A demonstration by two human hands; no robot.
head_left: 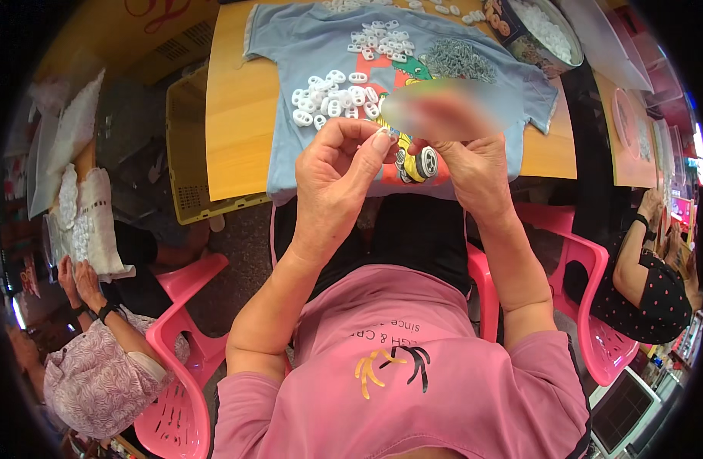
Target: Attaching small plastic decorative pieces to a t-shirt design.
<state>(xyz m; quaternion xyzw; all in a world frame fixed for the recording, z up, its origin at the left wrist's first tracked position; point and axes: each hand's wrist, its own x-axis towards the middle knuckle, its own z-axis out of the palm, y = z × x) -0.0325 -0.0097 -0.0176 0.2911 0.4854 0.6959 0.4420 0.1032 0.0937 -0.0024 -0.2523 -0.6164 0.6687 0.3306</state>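
Note:
Above the near edge of the table, my left hand (332,168) is closed, thumb against index finger, pinching a small white plastic piece (383,135). Close beside it, my right hand (477,172) is also closed, its thumb and fingertips pressed together; a blurred patch covers part of it, and what it holds is not visible. Just beyond my left hand lies a loose pile of white oval plastic pieces with holes (332,98). Farther off are a second pile of white pieces (382,42) and a heap of small grey metal parts (458,60). All rest on a light blue printed T-shirt (290,46).
The T-shirt is spread over a wooden table (233,130). A round tin (546,34) of white pieces stands at the far right. A yellow plastic crate (187,164) is left of the table. Two people sit on pink chairs (179,336) at either side.

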